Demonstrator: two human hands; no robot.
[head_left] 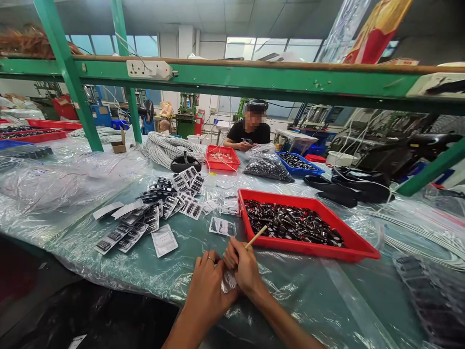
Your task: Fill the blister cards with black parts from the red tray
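Near the table's front edge, my left hand (207,286) is closed on a small silvery-white pack (228,282), which the fingers partly cover. My right hand (245,266) grips a thin wooden stick (257,236); its upper end points up and right, and its lower end is hidden. The right fingers meet the left ones over the pack. Just beyond my hands lies a flat pack (222,226) with dark pieces in it. A red tray (316,250) full of small black parts stands to their right. On the left, many similar packs (145,220) are heaped, and one lies white side up (164,240).
A plastic sheet covers the green table (290,276). Further back are a coil of cable (160,148), a small red tray (221,165), a bag of black parts (267,167) and a blue tray (316,170). A person (250,128) sits opposite, below a green shelf beam (225,75).
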